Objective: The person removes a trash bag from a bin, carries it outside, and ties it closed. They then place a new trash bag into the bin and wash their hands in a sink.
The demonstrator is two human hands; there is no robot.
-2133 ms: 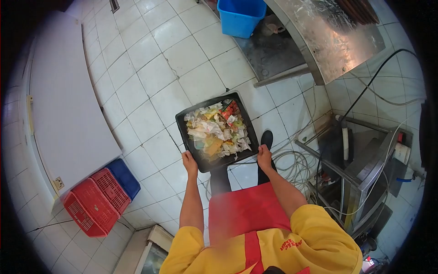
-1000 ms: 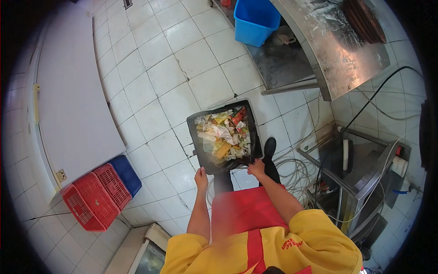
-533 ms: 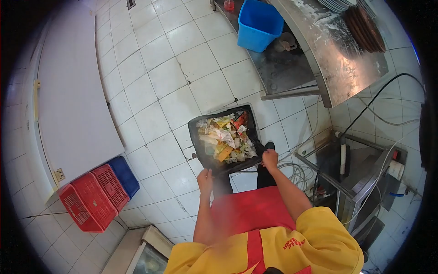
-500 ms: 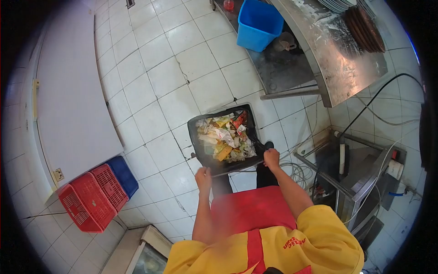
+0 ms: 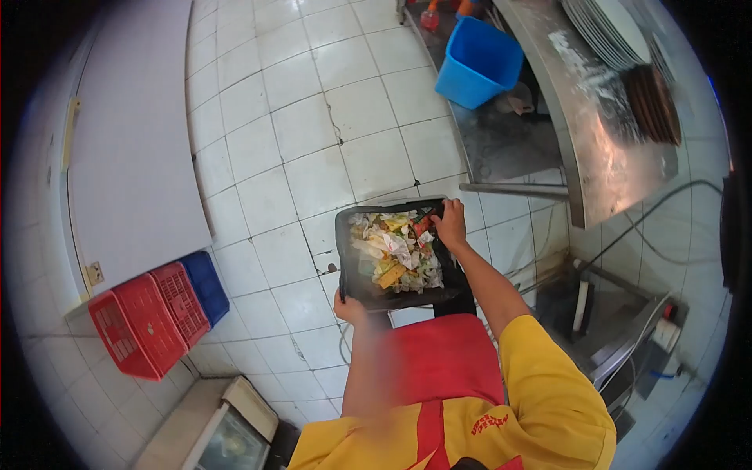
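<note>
Two hands [image 5: 450, 225] hold the black bin [image 5: 344, 249] at opposite corners.

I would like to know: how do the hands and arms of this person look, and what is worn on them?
The left hand and right hand show no gloves. Short, loose yellow sleeves leave the forearms uncovered. They belong to a yellow shirt with red lettering. A blurry smudge hides part of the left forearm.

Right hand [image 5: 450, 227] shifted from near right to far right corner of black bin [image 5: 342, 244].
</note>
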